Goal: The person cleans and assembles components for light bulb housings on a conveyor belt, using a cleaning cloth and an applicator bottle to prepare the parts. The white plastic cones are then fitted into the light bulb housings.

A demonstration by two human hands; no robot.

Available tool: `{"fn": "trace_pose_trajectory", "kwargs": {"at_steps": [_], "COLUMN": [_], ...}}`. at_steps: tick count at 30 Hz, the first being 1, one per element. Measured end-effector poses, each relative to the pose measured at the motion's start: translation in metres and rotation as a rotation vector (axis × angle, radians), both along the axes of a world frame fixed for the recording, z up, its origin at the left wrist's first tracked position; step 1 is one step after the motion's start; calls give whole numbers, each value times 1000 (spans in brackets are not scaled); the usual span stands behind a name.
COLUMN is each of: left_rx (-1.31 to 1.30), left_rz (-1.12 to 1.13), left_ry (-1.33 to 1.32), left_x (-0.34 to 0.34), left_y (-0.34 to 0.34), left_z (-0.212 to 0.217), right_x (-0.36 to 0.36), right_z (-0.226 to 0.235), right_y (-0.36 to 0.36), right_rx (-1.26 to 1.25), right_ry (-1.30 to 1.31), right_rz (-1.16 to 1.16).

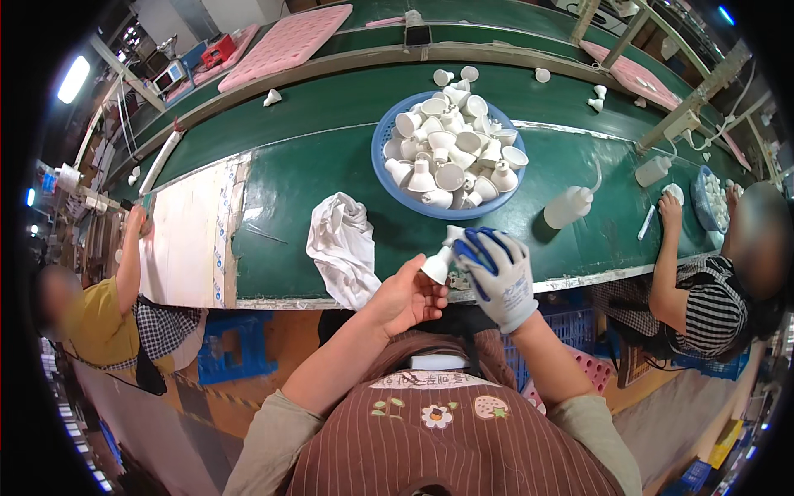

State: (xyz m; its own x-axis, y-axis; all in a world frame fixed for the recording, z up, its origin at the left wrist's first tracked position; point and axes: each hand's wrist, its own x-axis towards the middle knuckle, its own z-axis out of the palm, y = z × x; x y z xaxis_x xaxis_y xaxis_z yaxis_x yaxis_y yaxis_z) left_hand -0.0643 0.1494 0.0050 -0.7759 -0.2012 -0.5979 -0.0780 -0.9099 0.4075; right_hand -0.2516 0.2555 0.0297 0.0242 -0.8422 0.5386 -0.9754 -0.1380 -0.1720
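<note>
Above the near edge of the bench, my bare left hand (404, 298) holds a white lamp cup (436, 268) by its wide rim with thumb and fingers. My right hand (501, 277), in a white glove with blue fingers, closes round the cup's narrow end. A small white piece (453, 235) shows at the glove's fingertips; whether it belongs to the same cup I cannot tell. Just beyond my hands stands a round blue basket (382, 178), heaped with white lamp cups (447, 175). A crumpled white cloth (341, 248) lies to the left of my hands.
A white squeeze bottle (568, 207) stands right of the basket. Loose cups (272, 97) lie on the green bench (289, 174). At left is a pale board (186, 231). One person sits on each side; the right one has a hand on a white piece (674, 193) near another blue basket (703, 198).
</note>
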Motion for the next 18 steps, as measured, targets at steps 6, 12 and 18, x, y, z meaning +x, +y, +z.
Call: {"fn": "trace_pose_trajectory", "kwargs": {"at_steps": [6, 12, 18], "left_rx": [91, 258, 315], "left_rz": [41, 63, 46], "left_ry": [40, 174, 277], "left_x": [7, 10, 14], "left_y": [1, 1, -3], "left_z": [12, 24, 15], "right_x": [15, 23, 23], "right_z": [12, -2, 11], "right_y": [3, -8, -10], "right_rx": [-94, -116, -128], "right_ry": [-103, -63, -307], "right_rz": [-31, 94, 4]}}
